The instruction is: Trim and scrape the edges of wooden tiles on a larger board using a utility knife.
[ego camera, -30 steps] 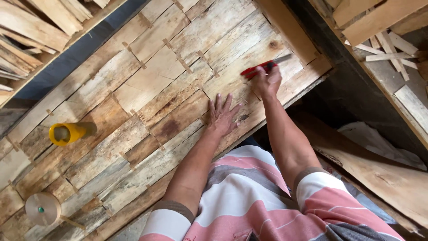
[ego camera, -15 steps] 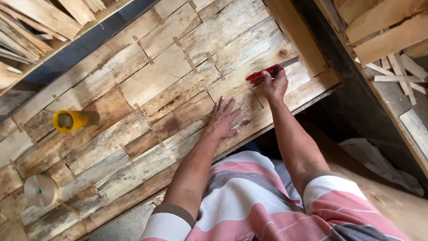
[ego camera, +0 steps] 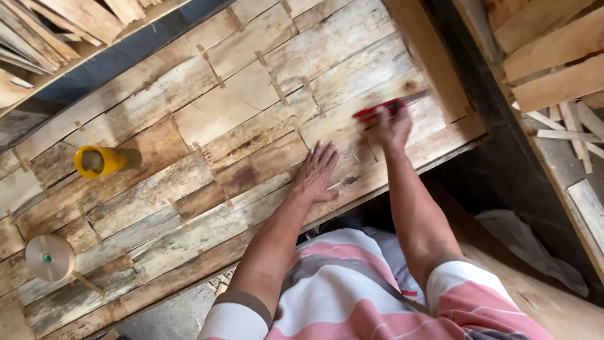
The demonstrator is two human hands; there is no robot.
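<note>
Head view: far left of the hands, a tape roll [ego camera: 49, 257] and yellow cup [ego camera: 95, 161] sit on the veneer sheet [ego camera: 239, 107]. Left hand [ego camera: 316, 172] presses flat, fingers spread, on the wood. Just right of it, right hand [ego camera: 394, 128] is clenched round a red-handled tool [ego camera: 379, 111] lying against the sheet.

Left hand [ego camera: 319, 171] flat on wood panel [ego camera: 239, 119] w/ fingers spread. Right hand [ego camera: 395, 126] grips red tool [ego camera: 377, 112] on panel. Yellow cup [ego camera: 99, 160] & tape roll [ego camera: 49, 258] sit far left.
</note>
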